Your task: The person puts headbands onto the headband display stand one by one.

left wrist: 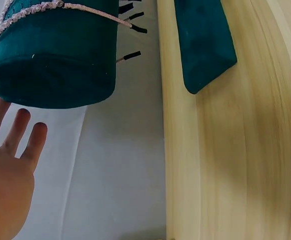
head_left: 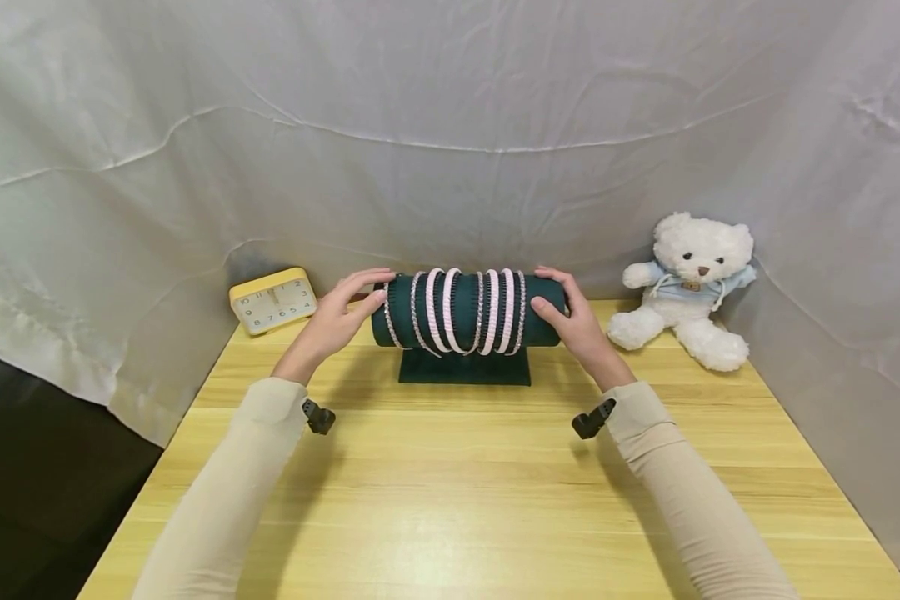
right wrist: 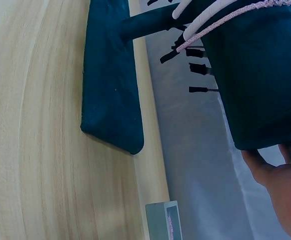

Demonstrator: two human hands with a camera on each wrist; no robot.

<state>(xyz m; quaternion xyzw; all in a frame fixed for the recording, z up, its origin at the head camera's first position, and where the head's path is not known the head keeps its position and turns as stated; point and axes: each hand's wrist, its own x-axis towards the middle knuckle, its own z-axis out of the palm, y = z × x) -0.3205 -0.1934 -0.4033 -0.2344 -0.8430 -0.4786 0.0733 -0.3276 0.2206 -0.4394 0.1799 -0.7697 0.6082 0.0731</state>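
A dark green headband display stand (head_left: 465,310), a padded roll on a flat base (head_left: 465,367), stands near the table's back edge. Several pink, white and glittery headbands (head_left: 450,310) sit side by side over the roll, their black-tipped ends hanging below it in both wrist views. My left hand (head_left: 337,315) holds the roll's left end, thumb in front by the outermost headband (head_left: 392,317). Its other fingers (left wrist: 33,142) spread past the end in the left wrist view. At the opposite end my right hand (head_left: 579,321) grips the roll, thumb in front and fingers over the top and back.
A yellow alarm clock (head_left: 273,302) leans at the back left. At the back right sits a white teddy bear (head_left: 690,283) in a light blue top. A small pale box (right wrist: 159,220) stands by the table's back edge. Grey cloth (head_left: 450,192) hangs behind the wooden table (head_left: 450,492).
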